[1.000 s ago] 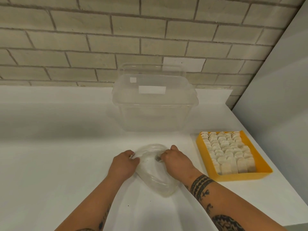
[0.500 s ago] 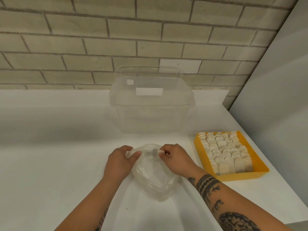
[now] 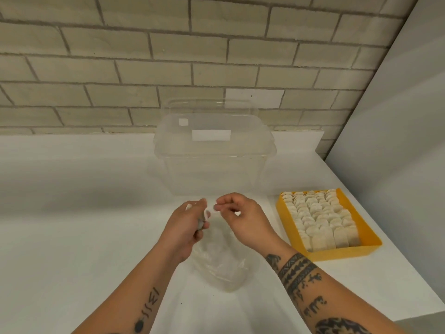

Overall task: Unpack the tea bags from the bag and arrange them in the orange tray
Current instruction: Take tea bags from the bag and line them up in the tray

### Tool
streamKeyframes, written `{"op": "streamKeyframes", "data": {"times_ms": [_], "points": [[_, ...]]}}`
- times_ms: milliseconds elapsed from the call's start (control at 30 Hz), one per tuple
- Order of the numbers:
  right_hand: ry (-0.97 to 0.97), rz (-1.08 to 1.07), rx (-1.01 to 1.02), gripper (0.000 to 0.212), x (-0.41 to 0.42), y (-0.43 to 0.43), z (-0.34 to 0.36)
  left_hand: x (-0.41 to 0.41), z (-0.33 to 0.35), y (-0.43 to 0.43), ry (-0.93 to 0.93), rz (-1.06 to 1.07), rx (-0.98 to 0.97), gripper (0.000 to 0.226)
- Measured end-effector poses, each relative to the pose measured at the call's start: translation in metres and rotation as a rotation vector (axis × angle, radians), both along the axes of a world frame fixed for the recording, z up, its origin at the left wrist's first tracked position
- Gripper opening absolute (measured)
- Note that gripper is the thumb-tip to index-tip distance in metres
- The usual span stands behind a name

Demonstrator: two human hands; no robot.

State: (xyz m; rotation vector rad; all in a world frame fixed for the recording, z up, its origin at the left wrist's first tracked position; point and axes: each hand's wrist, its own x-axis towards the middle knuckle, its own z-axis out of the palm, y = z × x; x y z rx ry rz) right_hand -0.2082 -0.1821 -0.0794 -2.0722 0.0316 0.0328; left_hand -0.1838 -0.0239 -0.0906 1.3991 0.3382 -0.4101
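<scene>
Tea bags (image 3: pixel 320 218) stand packed in close rows in the tray, at the right of the scene. A pale brick wall (image 3: pixel 120 68) runs across the back, and a white counter (image 3: pixel 72 213) stretches below it, shut in on the right by a plain grey panel (image 3: pixel 397 141). A clear tub (image 3: pixel 212 169) with its lid on sits on the counter at the middle, near the wall. The orange tray (image 3: pixel 337 254) lies flat on the counter to the right of the tub and a little nearer the person, well apart from the hands. A clear plastic bag (image 3: pixel 221 263) rests crumpled on the counter in front of the tub, between the two forearms. The left hand (image 3: pixel 184 230) has its fingers curled round the bunched top of the bag. The right hand (image 3: pixel 245 220), just beside it, pinches a whitish bit of the bag's rim between thumb and forefinger, the other fingers curled in loosely behind.
</scene>
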Motion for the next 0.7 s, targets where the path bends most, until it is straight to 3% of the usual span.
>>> {"op": "streamKeyframes", "data": {"times_ms": [67,133,167,233,300,333,433,567,700], "points": [[0.067,-0.091,-0.266,0.045,-0.007,-0.008,-0.017,0.002,-0.008,0.008,-0.116,0.026,0.303,0.008],[0.293,-0.057,-0.519,0.076,-0.014,-0.012,-0.039,0.004,-0.018,0.015,-0.284,-0.018,0.654,0.008],[0.371,-0.040,-0.563,0.076,-0.016,-0.014,-0.050,0.006,-0.023,0.019,-0.336,-0.069,0.815,0.009],[0.375,-0.061,-0.511,0.047,-0.015,-0.019,-0.064,0.010,-0.031,0.025,-0.336,-0.234,1.035,0.025],[0.305,-0.105,-0.396,0.023,-0.011,-0.026,-0.065,0.012,-0.039,0.028,-0.241,-0.412,1.109,0.053],[0.285,-0.119,-0.340,0.020,-0.008,-0.030,-0.062,0.011,-0.040,0.029,-0.214,-0.455,1.123,0.053],[0.233,-0.147,-0.228,0.025,0.001,-0.039,-0.045,0.012,-0.044,0.029,-0.276,-0.423,1.163,0.017],[0.147,-0.113,-0.314,0.048,0.006,-0.051,-0.028,0.021,-0.028,0.033,-0.294,-0.365,1.177,0.013],[0.113,-0.013,-0.336,0.042,0.004,-0.058,-0.020,0.026,-0.010,0.037,-0.263,-0.370,1.176,0.014]]}}
